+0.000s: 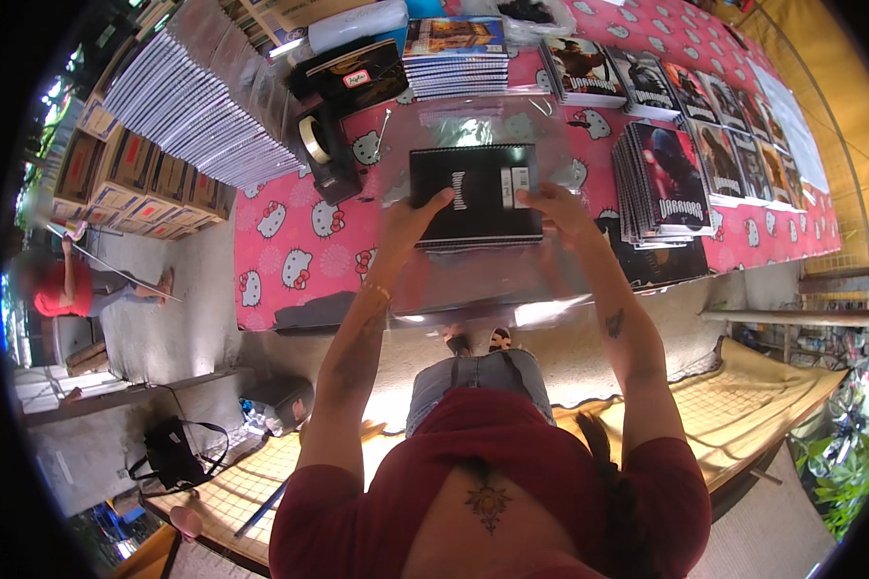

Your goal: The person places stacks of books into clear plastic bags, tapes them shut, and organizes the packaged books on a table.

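Note:
A black-covered spiral notebook (478,214) lies in front of me, its wire binding along the far edge and a pale label near its right side. It rests over a sheet of clear plastic (492,280) on the pink table. My left hand (417,220) grips its left edge, with the thumb on the cover. At the right edge my right hand (562,210) holds it the same way, thumb on top near the label. The other fingers of both hands are mostly hidden. Whether several notebooks are stacked under this cover, I cannot tell.
Left of the notebook stands a black tape dispenser (326,159), beside a tall stack of spiral notebooks (193,106). More notebook stacks (661,183) stand at right, others (456,58) at the back. Cardboard boxes (135,183) and a person in red (63,289) are at far left.

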A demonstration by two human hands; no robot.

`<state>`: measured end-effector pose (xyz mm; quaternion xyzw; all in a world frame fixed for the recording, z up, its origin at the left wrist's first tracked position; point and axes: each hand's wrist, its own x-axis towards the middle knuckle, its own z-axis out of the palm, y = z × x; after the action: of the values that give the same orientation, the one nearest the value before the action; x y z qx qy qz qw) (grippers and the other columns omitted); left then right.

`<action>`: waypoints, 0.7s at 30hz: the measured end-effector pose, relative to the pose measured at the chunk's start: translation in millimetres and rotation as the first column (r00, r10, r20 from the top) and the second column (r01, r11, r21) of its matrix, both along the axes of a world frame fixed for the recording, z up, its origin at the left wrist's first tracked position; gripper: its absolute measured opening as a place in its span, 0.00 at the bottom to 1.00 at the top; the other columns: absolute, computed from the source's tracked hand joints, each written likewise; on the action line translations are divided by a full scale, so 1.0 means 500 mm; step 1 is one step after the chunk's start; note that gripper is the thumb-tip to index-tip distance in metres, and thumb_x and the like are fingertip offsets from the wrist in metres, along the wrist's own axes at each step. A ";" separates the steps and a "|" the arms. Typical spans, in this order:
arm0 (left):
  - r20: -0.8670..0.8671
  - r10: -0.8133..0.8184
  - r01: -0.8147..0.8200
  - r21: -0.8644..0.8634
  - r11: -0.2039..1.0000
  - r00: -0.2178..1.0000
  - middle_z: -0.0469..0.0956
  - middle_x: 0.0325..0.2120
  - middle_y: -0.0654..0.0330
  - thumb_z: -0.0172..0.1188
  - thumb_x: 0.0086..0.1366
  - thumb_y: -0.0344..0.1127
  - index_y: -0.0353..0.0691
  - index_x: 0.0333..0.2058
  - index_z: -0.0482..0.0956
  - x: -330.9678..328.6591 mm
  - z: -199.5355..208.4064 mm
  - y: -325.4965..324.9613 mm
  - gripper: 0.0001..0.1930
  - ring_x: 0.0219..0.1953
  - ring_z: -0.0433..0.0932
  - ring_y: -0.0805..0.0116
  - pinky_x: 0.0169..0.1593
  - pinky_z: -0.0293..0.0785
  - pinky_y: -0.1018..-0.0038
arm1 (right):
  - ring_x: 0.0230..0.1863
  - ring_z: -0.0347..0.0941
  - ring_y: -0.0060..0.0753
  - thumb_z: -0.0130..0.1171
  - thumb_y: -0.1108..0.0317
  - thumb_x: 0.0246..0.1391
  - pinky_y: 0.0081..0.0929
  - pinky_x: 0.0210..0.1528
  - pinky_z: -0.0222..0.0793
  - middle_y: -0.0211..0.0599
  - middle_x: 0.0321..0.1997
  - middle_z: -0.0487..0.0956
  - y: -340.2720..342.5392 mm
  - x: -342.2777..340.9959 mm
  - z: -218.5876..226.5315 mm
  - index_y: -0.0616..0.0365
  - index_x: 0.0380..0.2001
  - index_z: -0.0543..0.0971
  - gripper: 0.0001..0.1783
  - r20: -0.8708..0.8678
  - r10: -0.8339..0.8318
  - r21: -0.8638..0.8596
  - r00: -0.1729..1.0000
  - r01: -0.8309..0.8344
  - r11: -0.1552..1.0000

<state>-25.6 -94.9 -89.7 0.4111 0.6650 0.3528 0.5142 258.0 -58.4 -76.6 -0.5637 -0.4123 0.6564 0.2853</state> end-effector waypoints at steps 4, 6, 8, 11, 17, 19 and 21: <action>-0.366 -0.067 0.044 -0.072 0.996 0.928 0.82 0.36 0.43 0.65 0.47 0.72 0.23 0.42 0.79 0.050 0.002 0.045 0.47 0.40 0.83 0.51 0.45 0.76 0.63 | 0.22 0.68 0.15 0.69 0.55 0.53 0.14 0.24 0.62 0.23 0.27 0.74 0.054 0.041 -0.030 0.65 0.47 0.77 0.27 -0.147 0.135 0.036 0.980 -0.131 0.991; -0.545 -0.060 0.030 -0.065 0.997 0.836 0.81 0.38 0.40 0.63 0.46 0.75 0.23 0.44 0.77 0.060 -0.011 0.057 0.51 0.43 0.82 0.46 0.48 0.76 0.59 | 0.20 0.67 0.14 0.70 0.53 0.52 0.15 0.21 0.61 0.23 0.24 0.74 0.077 0.047 -0.090 0.66 0.44 0.79 0.27 -0.012 0.107 0.099 0.994 -0.105 0.990; -0.654 0.023 -0.004 0.030 1.000 0.756 0.80 0.40 0.37 0.61 0.44 0.78 0.22 0.48 0.74 0.073 -0.010 0.049 0.55 0.46 0.80 0.42 0.50 0.74 0.56 | 0.20 0.67 0.14 0.71 0.52 0.50 0.15 0.21 0.61 0.24 0.23 0.75 0.091 0.052 -0.137 0.66 0.41 0.80 0.27 0.133 0.050 0.161 0.990 -0.071 0.984; -0.584 0.019 -0.029 -0.009 1.000 0.812 0.79 0.43 0.35 0.63 0.42 0.78 0.21 0.51 0.70 0.049 -0.033 0.055 0.58 0.49 0.79 0.42 0.52 0.73 0.54 | 0.23 0.70 0.17 0.72 0.46 0.47 0.19 0.24 0.64 0.29 0.23 0.78 0.095 0.039 -0.152 0.65 0.32 0.83 0.28 0.307 -0.028 0.259 0.951 -0.056 0.964; -0.530 0.042 -0.043 0.010 0.999 0.847 0.78 0.43 0.35 0.63 0.43 0.79 0.23 0.49 0.73 0.049 -0.021 0.046 0.56 0.50 0.79 0.46 0.52 0.74 0.59 | 0.22 0.74 0.28 0.68 0.33 0.41 0.30 0.28 0.68 0.34 0.17 0.77 0.078 0.033 -0.090 0.62 0.30 0.84 0.36 0.491 0.020 0.296 0.871 -0.188 0.936; -0.480 0.210 -0.160 0.143 0.977 0.852 0.78 0.44 0.37 0.64 0.47 0.75 0.24 0.48 0.73 0.032 -0.054 0.038 0.51 0.49 0.79 0.49 0.52 0.74 0.61 | 0.20 0.74 0.33 0.70 0.40 0.42 0.35 0.26 0.69 0.36 0.20 0.78 0.079 0.044 -0.133 0.62 0.28 0.82 0.31 0.252 -0.006 0.212 0.968 -0.049 0.976; -0.298 0.319 -0.261 0.219 0.940 0.900 0.77 0.43 0.43 0.67 0.50 0.67 0.28 0.48 0.73 0.012 -0.079 0.000 0.44 0.48 0.78 0.52 0.51 0.73 0.64 | 0.21 0.74 0.33 0.69 0.48 0.46 0.34 0.28 0.69 0.34 0.24 0.77 0.014 0.084 -0.252 0.61 0.28 0.80 0.24 -0.266 -0.212 0.208 0.940 0.271 0.940</action>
<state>-19.4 -94.8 -129.2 0.4034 0.7620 0.4086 0.2994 299.8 -51.4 -202.8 -0.4878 -0.3788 0.6244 0.4783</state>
